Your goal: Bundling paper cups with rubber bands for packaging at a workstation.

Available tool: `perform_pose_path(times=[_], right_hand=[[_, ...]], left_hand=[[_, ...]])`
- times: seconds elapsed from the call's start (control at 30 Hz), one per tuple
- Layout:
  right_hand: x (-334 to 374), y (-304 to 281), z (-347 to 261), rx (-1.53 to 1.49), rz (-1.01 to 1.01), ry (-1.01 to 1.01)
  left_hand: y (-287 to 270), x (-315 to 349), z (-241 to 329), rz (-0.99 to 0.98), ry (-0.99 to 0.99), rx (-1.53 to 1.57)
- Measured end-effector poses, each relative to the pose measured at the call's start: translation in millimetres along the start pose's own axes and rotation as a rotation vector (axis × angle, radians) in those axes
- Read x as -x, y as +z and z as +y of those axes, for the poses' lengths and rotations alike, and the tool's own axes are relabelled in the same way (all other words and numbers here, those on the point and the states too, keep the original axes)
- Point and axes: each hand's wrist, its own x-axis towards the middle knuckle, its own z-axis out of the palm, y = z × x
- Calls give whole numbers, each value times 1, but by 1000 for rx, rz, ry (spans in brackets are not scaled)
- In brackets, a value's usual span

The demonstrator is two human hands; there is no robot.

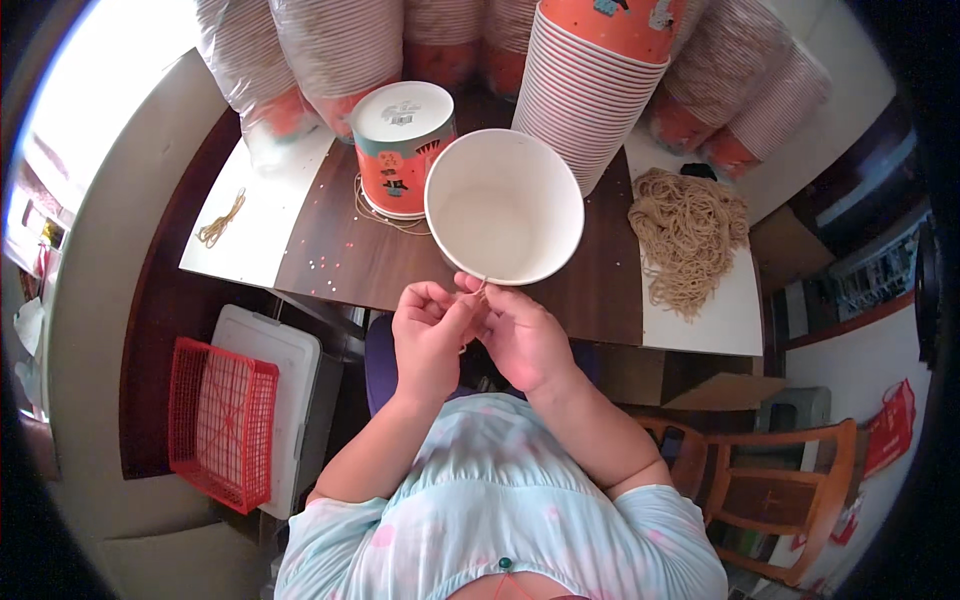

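A white-lined paper bucket (504, 200) stands at the table's near edge, its open mouth tilted toward me. Right at its near rim, a thin tan cord (484, 289) runs between my fingertips. My left hand (430, 328) is closed in a pinch on the cord. My right hand (525, 338) pinches the same cord from the other side, its fingers close against the bucket's rim. The bucket's lower side and part of the cord are hidden behind my hands. Just left of it, an orange and teal paper bucket (403, 165) stands upside down over a loop of cord.
Behind, to the right, rises a tall stack of nested buckets (585, 95). Plastic-wrapped bucket stacks (340, 45) line the back. A tangled heap of cord (688, 235) lies at right, a small cord bundle (222, 220) at left. A red basket (222, 425) and wooden chair (785, 490) flank me.
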Motion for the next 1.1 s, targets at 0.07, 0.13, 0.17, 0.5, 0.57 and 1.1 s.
perform_pose_path(times=[0.07, 0.13, 0.17, 0.5, 0.57, 1.1], right_hand=[[0, 4, 0, -6, 0, 5], [1, 4, 0, -13, 6, 8], [0, 3, 0, -35, -8, 0], [7, 10, -8, -54, 57, 1], [7, 9, -7, -79, 67, 2], [0, -2, -16, -76, 56, 17]], left_hand=[[0, -2, -4, 21, 253, -268], [1, -2, -3, -9, 328, -370], [2, -2, -3, -41, 406, -472], [-9, -6, -6, -88, 704, -978], [-3, -6, -4, -107, 849, -1064], [-1, -8, 5, -197, 1027, -1226]])
